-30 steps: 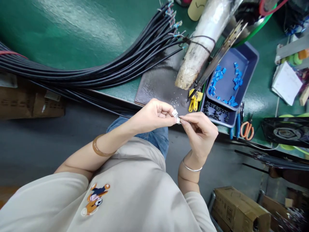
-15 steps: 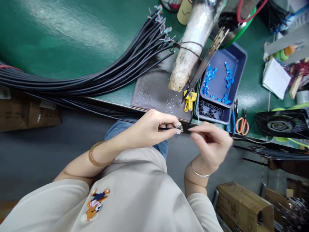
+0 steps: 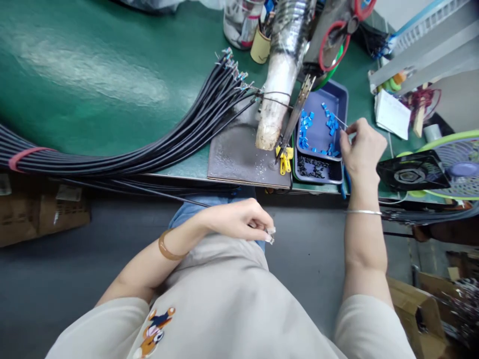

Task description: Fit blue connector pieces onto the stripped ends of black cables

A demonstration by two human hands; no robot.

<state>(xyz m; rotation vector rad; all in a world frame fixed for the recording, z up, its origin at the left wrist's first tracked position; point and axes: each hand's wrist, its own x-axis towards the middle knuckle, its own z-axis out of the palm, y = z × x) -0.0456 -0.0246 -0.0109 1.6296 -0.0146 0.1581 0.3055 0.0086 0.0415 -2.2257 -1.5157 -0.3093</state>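
My left hand (image 3: pixel 245 219) is closed in front of my lap, thumb and fingers pinched on a black cable (image 3: pixel 179 198). At its fingertips shows a small clear and silvery end piece (image 3: pixel 272 235), too small to make out fully. Over the right edge of a blue-grey tray (image 3: pixel 342 99), my right hand (image 3: pixel 361 147) pinches a thin pointed metal pick (image 3: pixel 340 121). The pick's tip reaches toward small blue clips (image 3: pixel 331 123) in the tray. A lower compartment holds small black parts (image 3: pixel 312 167).
A bundle of black cables (image 3: pixel 149 154) with stripped ends lies across the green table (image 3: pixel 93 75). A brown board (image 3: pixel 239 154), yellow cutter (image 3: pixel 285 159), wrapped white post (image 3: pixel 271 109) and red-handled scissors (image 3: pixel 333 45) stand near the tray. At right lies a black fan (image 3: pixel 413 172).
My right hand has moved from beside the left hand, up and right to the tray with blue clips. My left hand has dropped closer to my body, still gripping the cable. The view has shifted.
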